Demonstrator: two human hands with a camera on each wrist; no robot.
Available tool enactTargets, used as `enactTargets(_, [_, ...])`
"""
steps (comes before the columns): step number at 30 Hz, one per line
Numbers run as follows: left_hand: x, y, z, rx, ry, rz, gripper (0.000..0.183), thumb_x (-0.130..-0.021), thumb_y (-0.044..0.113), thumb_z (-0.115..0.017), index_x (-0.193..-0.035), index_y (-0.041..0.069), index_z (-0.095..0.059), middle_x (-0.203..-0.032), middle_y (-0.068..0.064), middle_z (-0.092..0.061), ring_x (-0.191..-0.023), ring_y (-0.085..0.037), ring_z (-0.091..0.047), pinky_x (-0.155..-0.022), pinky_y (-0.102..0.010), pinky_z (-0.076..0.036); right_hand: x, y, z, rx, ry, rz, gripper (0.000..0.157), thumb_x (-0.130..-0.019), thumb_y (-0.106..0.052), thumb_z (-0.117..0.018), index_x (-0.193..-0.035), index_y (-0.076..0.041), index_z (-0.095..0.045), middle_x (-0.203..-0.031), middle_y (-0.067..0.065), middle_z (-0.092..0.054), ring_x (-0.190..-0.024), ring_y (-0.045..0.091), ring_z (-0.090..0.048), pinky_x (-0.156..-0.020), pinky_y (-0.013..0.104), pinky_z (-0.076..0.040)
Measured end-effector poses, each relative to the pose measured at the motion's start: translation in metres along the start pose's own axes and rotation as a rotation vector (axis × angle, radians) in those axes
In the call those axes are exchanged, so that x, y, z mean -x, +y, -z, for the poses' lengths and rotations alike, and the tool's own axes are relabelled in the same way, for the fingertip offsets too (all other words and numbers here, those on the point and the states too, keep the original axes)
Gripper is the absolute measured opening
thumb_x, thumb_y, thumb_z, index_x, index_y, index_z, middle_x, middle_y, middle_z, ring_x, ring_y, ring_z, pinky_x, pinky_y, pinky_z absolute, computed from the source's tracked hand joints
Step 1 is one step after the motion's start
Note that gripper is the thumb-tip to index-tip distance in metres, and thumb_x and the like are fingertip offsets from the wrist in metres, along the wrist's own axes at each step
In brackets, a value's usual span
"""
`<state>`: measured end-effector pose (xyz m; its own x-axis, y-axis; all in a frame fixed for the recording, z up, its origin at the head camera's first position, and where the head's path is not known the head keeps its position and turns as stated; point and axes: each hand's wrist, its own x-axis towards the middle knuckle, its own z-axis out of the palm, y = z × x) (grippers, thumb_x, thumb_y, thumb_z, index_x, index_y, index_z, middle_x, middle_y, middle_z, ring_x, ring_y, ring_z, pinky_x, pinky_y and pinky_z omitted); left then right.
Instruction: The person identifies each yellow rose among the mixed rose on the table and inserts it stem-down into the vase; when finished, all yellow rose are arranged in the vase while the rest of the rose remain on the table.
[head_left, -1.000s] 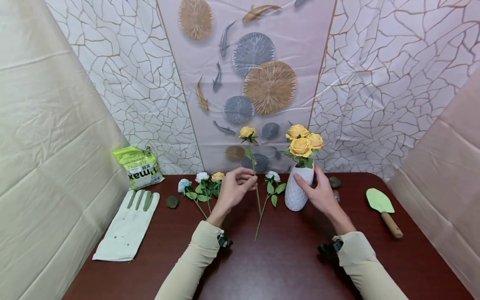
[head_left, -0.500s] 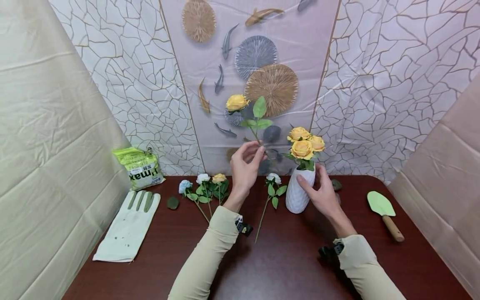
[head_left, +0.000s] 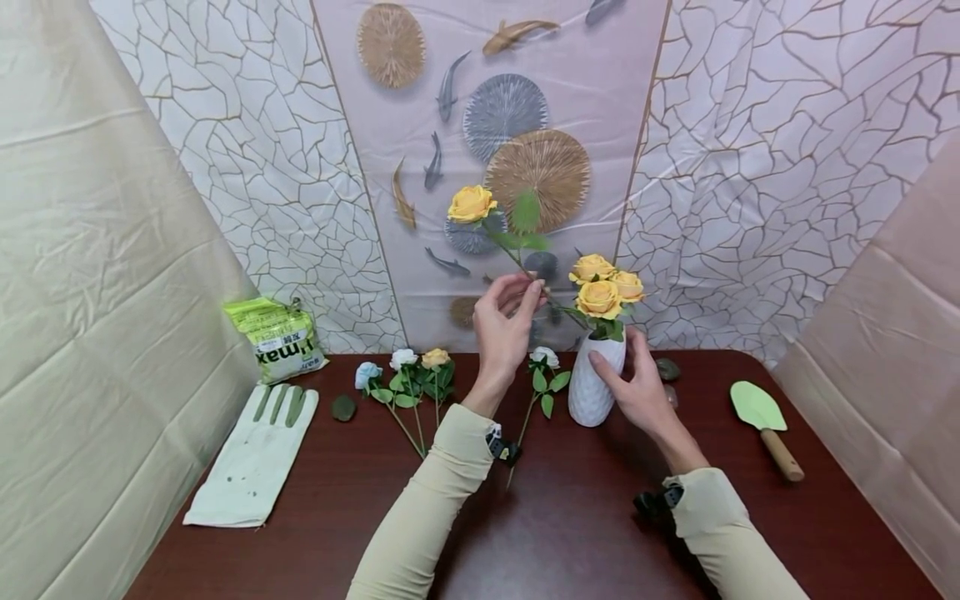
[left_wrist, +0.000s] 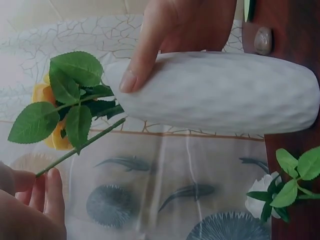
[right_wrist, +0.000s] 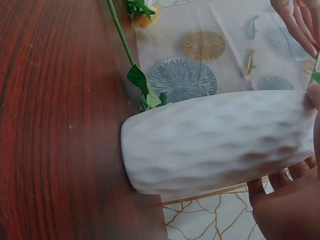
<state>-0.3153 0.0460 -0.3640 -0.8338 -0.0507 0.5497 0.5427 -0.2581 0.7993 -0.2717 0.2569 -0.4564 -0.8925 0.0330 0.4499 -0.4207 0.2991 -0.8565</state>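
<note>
My left hand (head_left: 504, 333) pinches the stem of a yellow rose (head_left: 472, 204) between thumb and fingers. That rose leans up to the left, and its bare stem end (left_wrist: 120, 121) is by the mouth of a white dimpled vase (head_left: 589, 390); the left wrist view does not settle whether they touch. Around the vase's upper part, my right hand (head_left: 647, 392) grips from the right, thumb in front. The vase leans slightly, its base at the tabletop. Several yellow roses (head_left: 600, 298) stand bunched in it. Just left of the vase, a white rose (head_left: 543, 358) lies on the table.
Blue (head_left: 367, 375), white (head_left: 403, 358) and yellow roses (head_left: 435, 358) lie at the back left. Farther left are a dark stone (head_left: 343, 407), a glove (head_left: 251, 458) and a green bag (head_left: 279, 342). Stones (head_left: 667, 369) sit behind my right hand; a trowel (head_left: 767, 429) lies far right.
My left hand has lifted the yellow rose and moved right. The rose has gone from nearly upright to slanting, its lower stem now toward the vase mouth. My right hand keeps its hold.
</note>
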Motion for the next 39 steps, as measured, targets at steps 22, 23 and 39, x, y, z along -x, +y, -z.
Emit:
enactTargets(22, [0.023, -0.028, -0.023, -0.302, -0.101, 0.046, 0.015, -0.092, 0.026, -0.076, -0.102, 0.016, -0.073, -0.096, -0.001, -0.078, -0.089, -0.009, -0.074, -0.081, -0.026, -0.061, 0.000, 0.002, -0.001, -0.002, 0.015, 0.003, 0.062, -0.098, -0.024, -0.067, -0.150, -0.018, -0.033, -0.134, 0.007, -0.056, -0.116, 0.010, -0.058, -0.088, 0.016, -0.051])
enactTargets(23, [0.025, -0.029, -0.024, -0.326, -0.107, 0.046, 0.014, -0.092, 0.027, -0.075, -0.101, 0.016, -0.074, -0.095, 0.000, -0.078, -0.088, -0.008, -0.074, -0.081, -0.025, -0.061, 0.000, 0.002, -0.002, -0.008, 0.013, 0.005, 0.062, -0.098, -0.024, -0.067, -0.150, -0.018, -0.033, -0.134, 0.007, -0.056, -0.116, 0.010, -0.057, -0.088, 0.017, -0.051])
enactTargets(39, [0.038, -0.045, -0.028, -0.499, -0.229, 0.128, 0.015, -0.092, 0.041, -0.073, -0.099, 0.028, -0.077, -0.093, 0.012, -0.076, -0.085, 0.001, -0.069, -0.070, -0.018, -0.057, 0.000, 0.005, -0.003, -0.027, 0.013, 0.027, 0.059, -0.098, -0.022, -0.066, -0.148, -0.020, -0.035, -0.135, 0.007, -0.056, -0.115, 0.012, -0.058, -0.086, 0.017, -0.053])
